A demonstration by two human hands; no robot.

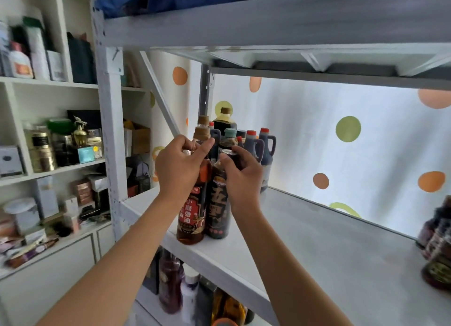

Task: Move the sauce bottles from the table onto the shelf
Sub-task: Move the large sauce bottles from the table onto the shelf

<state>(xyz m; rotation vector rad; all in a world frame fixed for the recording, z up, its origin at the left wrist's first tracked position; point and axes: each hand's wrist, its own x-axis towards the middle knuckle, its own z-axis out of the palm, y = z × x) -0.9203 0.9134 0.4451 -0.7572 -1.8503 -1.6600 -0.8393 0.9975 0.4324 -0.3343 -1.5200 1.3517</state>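
The white shelf [329, 247] bore two sauce bottles at its nine o'clock front corner, touching. The left hand [179, 167] curled round the red-labelled bottle [192, 216] neck; the right hand [240, 173] gripped the dark bottle [218, 213] neck.

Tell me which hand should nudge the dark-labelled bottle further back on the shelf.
Right, probably. The right hand already grips the dark-labelled bottle at its neck, near the shelf front edge. The left hand is busy holding the red-labelled bottle beside it.
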